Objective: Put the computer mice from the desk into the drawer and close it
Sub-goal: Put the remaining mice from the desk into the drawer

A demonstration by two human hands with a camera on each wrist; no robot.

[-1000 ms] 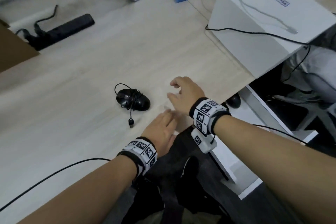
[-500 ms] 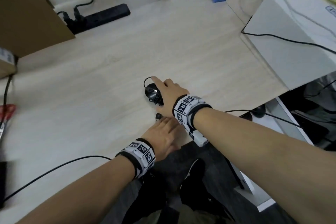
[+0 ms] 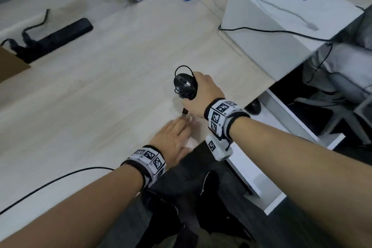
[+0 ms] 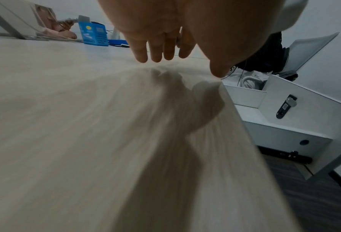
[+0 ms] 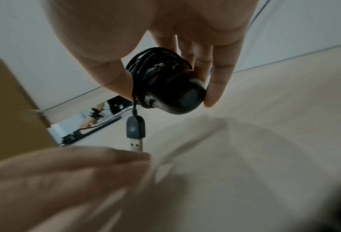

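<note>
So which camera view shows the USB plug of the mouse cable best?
The right wrist view: the USB plug hangs large and near the centre, below the mouse that the right hand grips. The head view shows it only as a tiny dark piece. The left wrist view does not show it.

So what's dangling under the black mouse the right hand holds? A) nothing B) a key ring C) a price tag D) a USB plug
D: the mouse, gripped by the right hand, has its cable wound round it, and the USB plug hangs below.
</note>
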